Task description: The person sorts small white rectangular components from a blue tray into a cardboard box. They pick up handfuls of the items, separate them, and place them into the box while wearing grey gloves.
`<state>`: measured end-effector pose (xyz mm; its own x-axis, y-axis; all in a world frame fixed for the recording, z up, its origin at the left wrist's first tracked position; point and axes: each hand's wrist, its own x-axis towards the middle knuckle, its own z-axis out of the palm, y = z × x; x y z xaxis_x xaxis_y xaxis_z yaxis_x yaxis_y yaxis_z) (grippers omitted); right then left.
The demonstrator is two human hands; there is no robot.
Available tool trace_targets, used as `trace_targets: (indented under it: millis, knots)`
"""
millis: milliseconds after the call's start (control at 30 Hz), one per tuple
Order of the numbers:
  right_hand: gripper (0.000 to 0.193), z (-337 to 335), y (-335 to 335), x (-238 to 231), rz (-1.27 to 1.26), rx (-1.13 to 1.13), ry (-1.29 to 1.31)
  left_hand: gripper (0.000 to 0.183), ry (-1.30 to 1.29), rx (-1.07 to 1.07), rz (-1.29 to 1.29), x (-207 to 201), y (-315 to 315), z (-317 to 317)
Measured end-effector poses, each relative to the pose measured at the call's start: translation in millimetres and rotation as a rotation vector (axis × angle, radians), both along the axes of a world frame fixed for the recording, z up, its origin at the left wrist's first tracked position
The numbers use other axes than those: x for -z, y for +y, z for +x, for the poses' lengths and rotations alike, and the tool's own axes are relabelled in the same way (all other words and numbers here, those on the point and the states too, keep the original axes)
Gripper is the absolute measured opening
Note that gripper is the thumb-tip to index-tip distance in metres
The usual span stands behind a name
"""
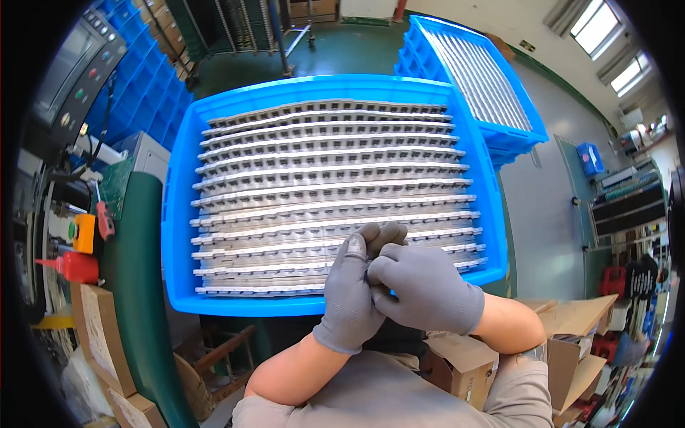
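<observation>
pressing left hand (pixel 349 296) and right hand (pixel 432 289) together below centre frame, grey-gloved, fingers curled; cannot tell if pinching anything. blocking sight of some pale strips (pixel 321 175) in central blue crate (pixel 242 307). flanked by second crate (pixel 515 137) upper right, red bottle (pixel 80 267) left.

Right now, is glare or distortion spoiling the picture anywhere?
Head view: the windows glare white at upper right; head view: the blue bin's edges bend and the corners go black; head view: the left hand and right hand look fairly sharp, though the space between them is hidden.
</observation>
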<state>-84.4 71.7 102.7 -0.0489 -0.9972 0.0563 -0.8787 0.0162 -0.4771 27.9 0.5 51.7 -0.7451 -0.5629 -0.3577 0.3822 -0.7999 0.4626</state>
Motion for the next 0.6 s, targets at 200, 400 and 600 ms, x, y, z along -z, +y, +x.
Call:
trace_targets:
  millis: [200,400,600]
  knots:
    - [0.017,-64,20,-18,-0.160,0.079,0.141,0.035,0.112,-0.046,0.183,12,2,-10]
    - [0.004,-194,34,8,-0.048,0.228,0.527,0.032,0.047,0.019,0.094,-3,-3,-21]
    - [0.004,-197,22,25,0.099,0.235,0.664,0.032,0.026,0.017,0.123,1,-3,-28]
